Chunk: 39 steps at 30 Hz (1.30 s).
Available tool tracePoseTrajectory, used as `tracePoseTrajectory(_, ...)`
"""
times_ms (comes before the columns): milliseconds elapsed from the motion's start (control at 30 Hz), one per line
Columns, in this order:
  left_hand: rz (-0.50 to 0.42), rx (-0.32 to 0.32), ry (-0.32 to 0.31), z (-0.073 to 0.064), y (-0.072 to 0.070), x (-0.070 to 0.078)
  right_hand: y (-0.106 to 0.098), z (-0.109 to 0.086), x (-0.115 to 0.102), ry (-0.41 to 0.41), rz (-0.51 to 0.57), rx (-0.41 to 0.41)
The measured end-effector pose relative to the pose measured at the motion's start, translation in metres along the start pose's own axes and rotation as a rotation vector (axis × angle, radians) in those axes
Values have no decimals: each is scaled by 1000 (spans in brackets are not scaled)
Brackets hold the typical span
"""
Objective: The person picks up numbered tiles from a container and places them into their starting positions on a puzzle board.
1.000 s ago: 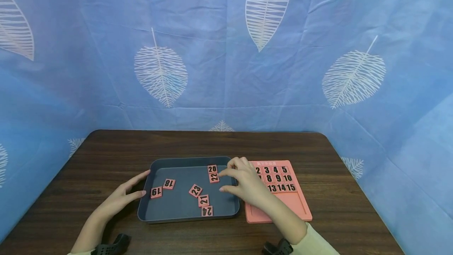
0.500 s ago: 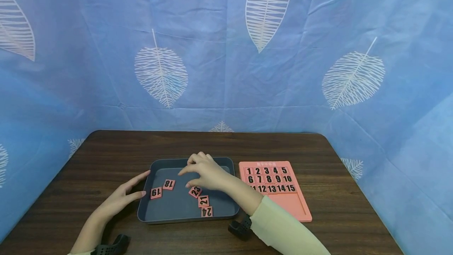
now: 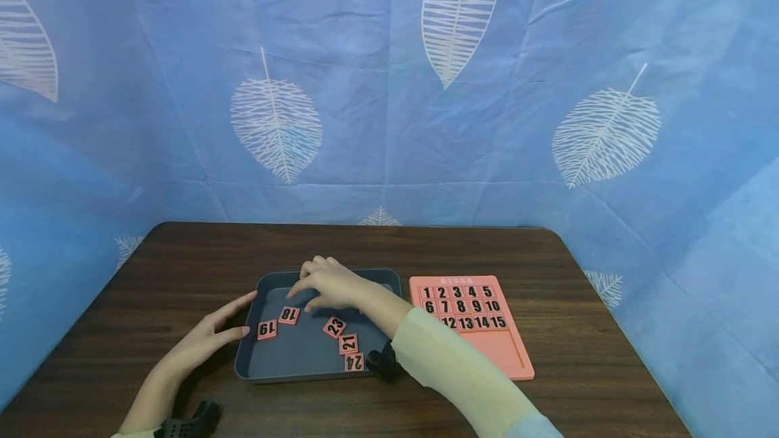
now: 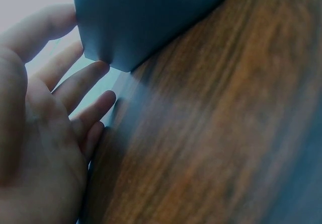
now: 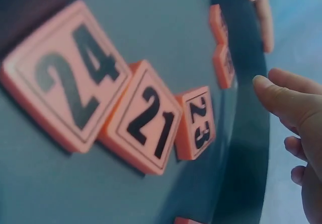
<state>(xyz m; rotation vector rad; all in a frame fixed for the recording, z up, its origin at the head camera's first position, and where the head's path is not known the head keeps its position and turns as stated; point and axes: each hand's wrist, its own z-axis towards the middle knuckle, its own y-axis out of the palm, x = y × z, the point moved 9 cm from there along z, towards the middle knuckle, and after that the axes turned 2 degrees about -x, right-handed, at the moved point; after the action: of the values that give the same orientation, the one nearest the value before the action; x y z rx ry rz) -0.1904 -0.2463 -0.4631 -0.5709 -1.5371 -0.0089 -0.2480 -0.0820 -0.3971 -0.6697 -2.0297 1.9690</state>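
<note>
My right hand (image 3: 331, 286) hovers over the dark tray (image 3: 298, 363), thumb and forefinger spread apart just right of the pink number tile 18 (image 3: 289, 315). Nothing shows between those fingers in the right wrist view. Tile 19 (image 3: 267, 330) lies left of 18. Further right are tile 23 (image 3: 335, 327), tile 21 (image 3: 349, 344) and tile 24 (image 3: 355, 362), in a slanting row. The fingers of my left hand (image 3: 201, 343) are extended and touch the tray's left side. Tiles 20 and 22 are hidden behind my right forearm.
A pink number board (image 3: 502, 353) lies right of the tray, with rows of numbered tiles in its upper part; my right sleeve covers its lower left. Both rest on a dark wooden table (image 3: 584, 370). A blue leaf-patterned cloth (image 3: 377, 120) hangs behind.
My right hand has moved left across the tray, from beside tiles 20 and 22 to beside tile 18. My left hand has stayed at the tray's side.
</note>
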Motion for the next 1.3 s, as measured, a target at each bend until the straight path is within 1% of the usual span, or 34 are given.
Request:
tracePoseTrajectory(100,15,8,-4,0,-1,0,6,6,0,-4,-36,-33)
tracePoseTrajectory(200,30,7,6,1,-1,2,11,10,1,2,-54,-55)
tracePoseTrajectory(500,26,2,23,0,-1,3,22,21,-2,-10,-126,-98)
tracePoseTrajectory(667,20,-2,10,1,0,2,27,24,-3,-19,-161,-121)
tracePoseTrajectory(800,16,-1,1,1,1,1,29,24,-2,-16,-158,-115)
tracePoseTrajectory(1000,21,9,10,1,-1,3,28,25,0,-23,-148,-78)
tracePoseTrajectory(1167,24,5,15,1,1,2,23,22,0,-29,-132,-54)
tracePoseTrajectory(1300,29,11,-2,0,1,2,16,17,-1,-30,-146,-33)
